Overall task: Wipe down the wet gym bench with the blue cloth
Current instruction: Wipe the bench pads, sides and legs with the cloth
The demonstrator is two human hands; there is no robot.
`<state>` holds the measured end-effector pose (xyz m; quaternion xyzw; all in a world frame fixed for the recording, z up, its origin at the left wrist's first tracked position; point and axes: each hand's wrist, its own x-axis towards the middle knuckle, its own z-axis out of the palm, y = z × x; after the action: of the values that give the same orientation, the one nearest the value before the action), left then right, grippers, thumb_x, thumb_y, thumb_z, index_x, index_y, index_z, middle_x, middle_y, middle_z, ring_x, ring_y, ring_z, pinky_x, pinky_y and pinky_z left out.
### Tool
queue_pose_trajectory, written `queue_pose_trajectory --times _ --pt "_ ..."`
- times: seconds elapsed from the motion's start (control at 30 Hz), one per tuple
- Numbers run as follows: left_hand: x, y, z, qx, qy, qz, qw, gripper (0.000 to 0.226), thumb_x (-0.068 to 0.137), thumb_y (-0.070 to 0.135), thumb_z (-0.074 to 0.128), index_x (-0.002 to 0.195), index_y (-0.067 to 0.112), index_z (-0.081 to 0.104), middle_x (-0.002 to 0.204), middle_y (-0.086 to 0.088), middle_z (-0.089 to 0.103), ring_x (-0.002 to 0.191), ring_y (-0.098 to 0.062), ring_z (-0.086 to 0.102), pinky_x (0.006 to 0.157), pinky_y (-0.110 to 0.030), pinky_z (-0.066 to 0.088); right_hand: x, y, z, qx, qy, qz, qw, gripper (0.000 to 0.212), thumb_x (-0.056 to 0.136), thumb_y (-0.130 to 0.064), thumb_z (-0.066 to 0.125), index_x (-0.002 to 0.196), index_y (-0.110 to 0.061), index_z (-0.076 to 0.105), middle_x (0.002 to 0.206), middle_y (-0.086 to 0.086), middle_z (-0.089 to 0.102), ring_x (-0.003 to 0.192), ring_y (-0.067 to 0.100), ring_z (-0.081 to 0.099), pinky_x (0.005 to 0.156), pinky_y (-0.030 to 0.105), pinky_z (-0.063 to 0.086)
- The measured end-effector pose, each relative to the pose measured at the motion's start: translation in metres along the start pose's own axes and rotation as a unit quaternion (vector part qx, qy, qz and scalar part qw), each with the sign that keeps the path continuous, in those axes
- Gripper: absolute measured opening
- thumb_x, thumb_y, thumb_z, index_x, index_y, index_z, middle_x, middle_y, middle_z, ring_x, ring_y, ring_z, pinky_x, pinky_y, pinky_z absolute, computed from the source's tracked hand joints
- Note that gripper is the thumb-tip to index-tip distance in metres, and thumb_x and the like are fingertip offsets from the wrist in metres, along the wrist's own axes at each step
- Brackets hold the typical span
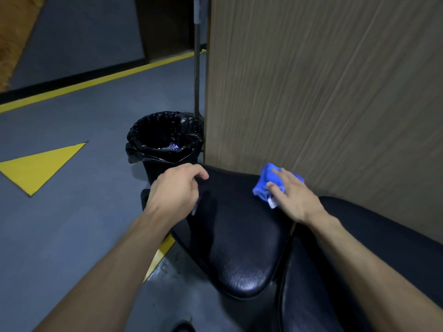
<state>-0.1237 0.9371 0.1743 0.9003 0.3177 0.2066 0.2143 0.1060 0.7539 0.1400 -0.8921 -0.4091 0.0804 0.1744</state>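
While the right hand presses flat, fingers spread open, on the bunched blue cloth, the cloth lies on the far right part of the black padded gym bench seat, close to the wood-grain panel that rises just behind the seat. The left hand curls loosely over the seat's far left edge, fingers bent around the padding, holding nothing else. The seat's near end shines with a pebbled gloss. A second black pad lies to the right of the seat, touching or nearly touching it. Beyond the seat's far left corner stands a bin lined with a black bag. Left of the seat, the grey floor carries a yellow triangle.
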Motion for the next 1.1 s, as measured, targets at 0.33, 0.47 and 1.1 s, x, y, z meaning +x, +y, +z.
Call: queue_pose_trajectory --times 0.33,0.47,1.1 --pt "0.005 0.032 0.014 -0.01 -0.014 0.042 0.999 0.034 0.09 0.01 0.049 0.099 0.039 0.066 0.104 0.018 0.066 0.087 -0.023 0.065 0.079 -0.039 0.053 -0.146 -0.039 0.017 -0.058 -0.032 -0.275 0.959 0.072 0.091 -0.052 0.047 0.156 -0.027 0.03 0.167 -0.009 0.011 0.154 0.009 0.0 0.125 0.034 0.0" --pt "-0.003 0.036 0.009 -0.008 -0.023 0.039 0.999 0.036 0.093 0.01 0.046 0.099 0.038 0.067 0.107 0.018 0.066 0.085 -0.02 0.062 0.078 -0.036 0.051 -0.097 -0.01 -0.001 -0.044 -0.012 -0.151 0.987 0.073 0.089 -0.06 0.03 0.156 -0.031 0.029 0.166 -0.011 0.015 0.153 0.004 0.002 0.125 0.039 0.005" --pt "-0.029 0.05 -0.002 0.015 -0.045 0.065 0.997 0.037 0.09 0.012 0.045 0.097 0.04 0.067 0.11 0.015 0.069 0.1 -0.021 0.065 0.086 -0.041 0.053 -0.16 -0.054 0.022 0.076 -0.044 -0.277 0.957 0.065 0.076 -0.031 0.043 0.138 -0.021 0.058 0.153 -0.004 0.046 0.147 0.012 0.033 0.122 0.033 0.023"
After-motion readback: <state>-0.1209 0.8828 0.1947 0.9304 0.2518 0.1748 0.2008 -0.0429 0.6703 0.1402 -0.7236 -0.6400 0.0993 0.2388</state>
